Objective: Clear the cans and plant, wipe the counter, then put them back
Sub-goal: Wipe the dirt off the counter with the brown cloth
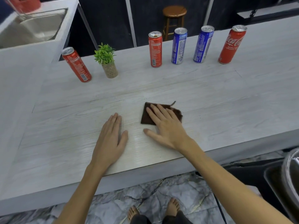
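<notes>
Several cans stand along the back of the pale wood-grain counter (64,126): a red can (76,64) at the left, a red can (155,49), two blue cans (179,46) (203,44), and a red cola can (231,44) at the right. A small green plant (107,61) in a pebbled pot stands between the left red cans. My right hand (165,125) lies flat, fingers spread, pressing on a folded brown cloth (146,116) at mid-counter. My left hand (111,138) rests flat and empty on the counter just left of it.
A steel sink (32,28) is set in the counter wing at the upper left. A wooden stool (174,18) stands behind the counter. A metal basin (291,173) sits at the lower right. Marble floor and bare feet show below the counter's front edge.
</notes>
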The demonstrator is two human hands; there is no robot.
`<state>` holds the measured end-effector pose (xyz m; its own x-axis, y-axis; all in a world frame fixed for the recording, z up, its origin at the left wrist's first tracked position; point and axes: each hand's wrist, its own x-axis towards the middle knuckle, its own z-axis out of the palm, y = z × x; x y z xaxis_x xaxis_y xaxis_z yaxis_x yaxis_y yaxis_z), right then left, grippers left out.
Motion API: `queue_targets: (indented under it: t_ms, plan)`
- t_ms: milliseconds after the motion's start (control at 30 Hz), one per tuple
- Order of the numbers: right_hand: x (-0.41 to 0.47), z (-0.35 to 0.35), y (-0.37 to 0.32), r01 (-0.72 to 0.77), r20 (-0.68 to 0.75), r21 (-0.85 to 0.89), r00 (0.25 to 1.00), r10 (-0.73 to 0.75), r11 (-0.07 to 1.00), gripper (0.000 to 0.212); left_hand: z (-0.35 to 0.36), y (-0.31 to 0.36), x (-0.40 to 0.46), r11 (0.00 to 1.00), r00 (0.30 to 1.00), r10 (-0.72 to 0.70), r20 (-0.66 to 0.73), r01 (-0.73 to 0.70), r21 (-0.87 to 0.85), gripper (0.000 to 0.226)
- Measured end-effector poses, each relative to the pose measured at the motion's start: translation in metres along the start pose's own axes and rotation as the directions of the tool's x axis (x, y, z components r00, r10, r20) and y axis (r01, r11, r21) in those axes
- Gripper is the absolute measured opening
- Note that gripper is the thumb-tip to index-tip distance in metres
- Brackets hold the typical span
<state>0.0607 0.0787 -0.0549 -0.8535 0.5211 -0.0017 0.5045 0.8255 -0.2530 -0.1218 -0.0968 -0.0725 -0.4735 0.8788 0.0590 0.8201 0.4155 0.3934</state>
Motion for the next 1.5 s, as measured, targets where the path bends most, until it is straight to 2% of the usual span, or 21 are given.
queue_targets:
  t_ms: [133, 233, 433, 533, 667, 733, 900, 1033, 1100, 1167, 1300, 1400, 1500]
  plan:
    - [-0.043, 0.015, -0.029, 0.135, 0.004, 0.017, 0.991, -0.135, 0.991, 0.085, -0.001, -0.001, 0.000, 1.000, 1.000, 0.009, -0.001, -0.009, -0.001, 0.065]
    - [-0.088, 0.016, -0.011, 0.145, 0.011, 0.069, 0.989, -0.146, 0.987, 0.080, -0.001, -0.003, -0.001, 1.000, 1.000, 0.010, 0.003, -0.010, -0.002, 0.065]
    - [-0.100, -0.012, 0.064, -0.041, -0.024, 0.038, 0.999, 0.041, 0.998, 0.080, 0.000, -0.003, -0.001, 1.000, 1.000, 0.005, 0.011, -0.004, -0.011, 0.067]
    - [-0.067, -0.020, 0.088, -0.143, -0.040, 0.029, 0.989, 0.144, 0.989, 0.086, -0.001, -0.001, -0.001, 1.000, 1.000, 0.002, 0.015, -0.002, -0.016, 0.066]
    - [-0.005, -0.020, 0.088, -0.205, -0.045, 0.050, 0.977, 0.207, 0.977, 0.085, -0.002, 0.002, 0.000, 1.000, 1.000, -0.007, 0.008, 0.007, -0.017, 0.065]
    - [0.020, -0.016, 0.073, -0.173, -0.037, 0.047, 0.984, 0.175, 0.984, 0.084, -0.002, 0.002, 0.000, 1.000, 1.000, -0.009, 0.005, 0.009, -0.018, 0.065]
    - [0.033, 0.000, 0.014, 0.047, -0.009, 0.026, 0.999, -0.047, 0.999, 0.081, -0.004, 0.001, 0.000, 1.000, 1.000, -0.004, -0.002, 0.004, -0.020, 0.065]
    - [-0.009, 0.010, -0.014, 0.194, 0.036, 0.009, 0.980, -0.194, 0.981, 0.081, -0.006, -0.001, -0.002, 0.993, 1.000, -0.013, -0.017, 0.011, -0.116, 0.062]
    - [-0.039, 0.013, -0.012, 0.237, 0.049, 0.047, 0.970, -0.239, 0.970, 0.079, -0.010, -0.004, -0.004, 0.974, 0.997, -0.062, -0.040, 0.052, -0.221, 0.061]
    - [-0.058, 0.010, 0.003, 0.253, 0.062, 0.068, 0.964, -0.257, 0.965, 0.076, -0.015, -0.010, -0.005, 0.969, 0.996, -0.082, -0.045, 0.070, -0.237, 0.063]
    - [-0.040, -0.006, 0.041, 0.157, 0.049, 0.022, 0.986, -0.158, 0.987, 0.076, -0.031, -0.040, -0.004, 0.996, 0.996, -0.073, -0.041, 0.070, -0.062, 0.066]
    - [0.001, -0.011, 0.050, 0.054, 0.019, 0.040, 0.998, -0.054, 0.998, 0.076, -0.043, -0.068, -0.005, 0.993, 0.992, -0.122, -0.033, 0.122, -0.001, 0.070]
    - [0.051, -0.007, 0.042, 0.001, 0.009, 0.039, 1.000, -0.002, 0.999, 0.078, -0.049, -0.089, -0.007, 0.992, 0.994, -0.110, -0.019, 0.111, 0.054, 0.072]
